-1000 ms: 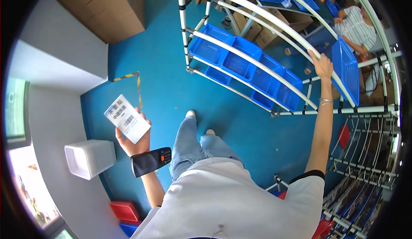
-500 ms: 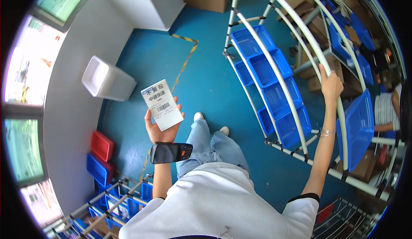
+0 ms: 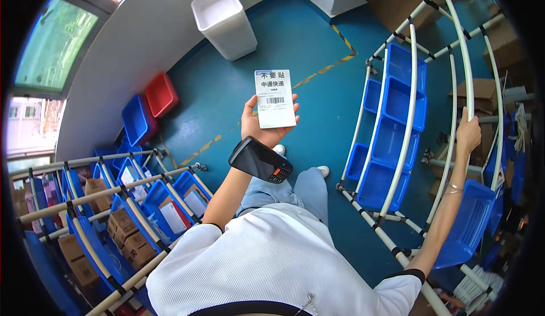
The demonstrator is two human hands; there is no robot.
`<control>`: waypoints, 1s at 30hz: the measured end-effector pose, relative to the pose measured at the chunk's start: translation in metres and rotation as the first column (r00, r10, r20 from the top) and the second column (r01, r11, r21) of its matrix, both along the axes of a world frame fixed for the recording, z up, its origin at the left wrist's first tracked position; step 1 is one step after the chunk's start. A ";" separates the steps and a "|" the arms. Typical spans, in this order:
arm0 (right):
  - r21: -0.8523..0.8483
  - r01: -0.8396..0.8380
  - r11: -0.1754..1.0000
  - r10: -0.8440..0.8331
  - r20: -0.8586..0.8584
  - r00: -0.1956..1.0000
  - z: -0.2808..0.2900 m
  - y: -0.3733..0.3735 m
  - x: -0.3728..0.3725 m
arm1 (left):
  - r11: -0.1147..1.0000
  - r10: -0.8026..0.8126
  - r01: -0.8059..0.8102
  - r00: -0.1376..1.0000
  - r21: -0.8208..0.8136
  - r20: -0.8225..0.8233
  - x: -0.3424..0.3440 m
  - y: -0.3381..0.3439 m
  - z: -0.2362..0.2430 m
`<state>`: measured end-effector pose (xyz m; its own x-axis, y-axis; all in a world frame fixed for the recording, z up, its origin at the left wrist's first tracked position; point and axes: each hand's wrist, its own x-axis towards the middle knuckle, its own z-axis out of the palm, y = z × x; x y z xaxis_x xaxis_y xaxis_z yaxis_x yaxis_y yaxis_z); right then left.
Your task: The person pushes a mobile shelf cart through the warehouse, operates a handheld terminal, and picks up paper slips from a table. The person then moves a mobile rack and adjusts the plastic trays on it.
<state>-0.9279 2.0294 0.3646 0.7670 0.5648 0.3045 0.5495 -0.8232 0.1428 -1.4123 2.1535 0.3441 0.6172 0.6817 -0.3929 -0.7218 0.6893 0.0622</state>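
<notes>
In my left hand (image 3: 254, 124) I hold a stack of white printed labels (image 3: 275, 112), with a barcode facing up, thumb on one side and fingers on the other. A dark handheld scanner (image 3: 260, 160) with an orange button sits strapped on my left wrist. Out to the right, my right hand (image 3: 468, 134) is wrapped around a cream tube rail (image 3: 466, 78) of a wheeled rack. Blue plastic bins (image 3: 404, 101) stand in a row on that rack, and another blue bin (image 3: 466, 222) hangs beneath my right forearm.
A second tube rack (image 3: 85, 201) with blue bins and cardboard boxes (image 3: 128, 234) stands at the lower left. Beyond it are a red bin (image 3: 161, 95), a blue bin (image 3: 138, 118) and a white tall bin (image 3: 227, 29) by the wall. Yellow-black tape (image 3: 318, 73) marks the floor.
My view has turned left, so the white bin and the right rack appear farther right, and more of the left rack shows. Both hands keep their holds on the labels and the rail.
</notes>
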 end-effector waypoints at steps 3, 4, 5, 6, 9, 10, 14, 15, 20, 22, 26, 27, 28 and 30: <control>0.012 -0.002 1.000 0.003 -0.078 0.997 0.023 0.025 -0.031 | 0.995 0.085 -0.086 0.996 -0.049 -0.023 -0.016 -0.003 -0.004; 0.010 0.009 1.000 -0.008 -0.111 0.994 0.024 0.027 -0.045 | 0.992 0.101 -0.103 0.994 -0.069 -0.038 -0.028 -0.001 -0.003; 0.007 -0.013 1.000 0.014 -0.103 0.995 0.028 0.026 -0.043 | 0.989 0.123 -0.125 0.992 -0.073 -0.030 -0.029 -0.004 -0.003; 0.021 -0.029 0.999 0.030 -0.091 0.995 0.029 0.024 -0.038 | 0.985 0.123 -0.127 0.992 -0.119 -0.036 -0.028 -0.004 -0.004; 0.076 -0.104 0.992 0.110 -0.072 0.991 0.020 0.023 -0.025 | 0.957 0.149 -0.159 0.987 -0.243 -0.062 -0.032 -0.008 -0.008; 0.091 -0.106 0.990 0.115 -0.104 0.988 0.018 0.021 -0.027 | 0.952 0.177 -0.186 0.982 -0.242 -0.057 -0.033 -0.010 -0.009; 0.075 -0.121 0.990 0.128 -0.099 0.987 0.024 0.001 -0.046 | 0.941 0.210 -0.225 0.974 -0.253 -0.084 -0.029 -0.013 -0.007; 0.077 -0.148 0.986 0.155 -0.101 0.983 0.024 0.000 -0.054 | 0.935 0.237 -0.251 0.968 -0.251 -0.086 -0.027 -0.017 -0.005; 0.085 -0.214 0.973 0.226 -0.169 0.959 0.034 -0.019 -0.098 | 0.926 0.262 -0.280 0.959 -0.254 -0.105 -0.016 -0.030 0.021; 0.047 -0.213 0.976 0.218 -0.204 0.954 0.035 -0.026 -0.103 | 0.939 0.259 -0.267 0.964 -0.217 -0.066 -0.012 -0.036 0.024; 0.034 -0.297 0.954 0.298 -0.069 0.952 0.025 -0.033 -0.104 | 0.952 0.264 -0.267 0.964 -0.153 -0.036 -0.017 -0.050 0.026; 0.042 -0.378 0.925 0.373 0.100 0.922 0.017 -0.034 -0.102 | 0.954 0.259 -0.260 0.965 -0.148 -0.031 -0.022 -0.053 0.024; 0.033 -0.458 0.888 0.434 0.267 0.861 0.010 -0.034 -0.101 | 0.938 0.311 -0.321 0.946 -0.129 -0.089 -0.030 -0.057 0.021; 0.010 -0.535 0.845 0.480 0.428 0.766 0.009 -0.033 -0.098 | 0.917 0.368 -0.384 0.919 -0.105 -0.143 -0.044 -0.065 0.018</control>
